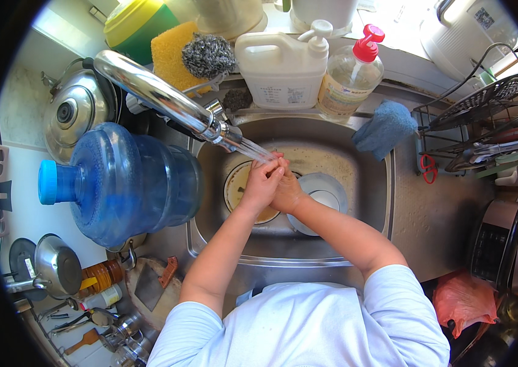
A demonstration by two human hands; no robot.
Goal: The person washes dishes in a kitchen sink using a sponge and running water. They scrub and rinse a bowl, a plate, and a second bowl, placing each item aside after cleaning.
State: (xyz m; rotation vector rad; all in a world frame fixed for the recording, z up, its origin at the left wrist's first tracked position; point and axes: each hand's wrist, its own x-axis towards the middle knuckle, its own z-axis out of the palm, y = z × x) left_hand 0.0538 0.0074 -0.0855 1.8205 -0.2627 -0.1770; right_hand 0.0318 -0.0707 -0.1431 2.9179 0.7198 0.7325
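Water runs from a chrome faucet [158, 94] onto my two hands, which are pressed together over a stainless steel sink [369, 202]. My left hand [260, 186] and my right hand [287, 189] overlap at the fingers, so each partly hides the other. No object shows between them. Below, in the basin, lie a round pan or dish [236, 186] with a yellowish inside and a dark rim, and a pale round bowl or lid [339, 195]. My hands and forearms cover parts of both.
A big blue water jug [135, 183] lies at the sink's left. Behind stand a white jug with a pump [282, 73], a red-topped soap bottle [350, 80] and a yellow sponge [172, 52]. A blue cloth [385, 128] hangs over the right rim, beside a wire dish rack [442, 151].
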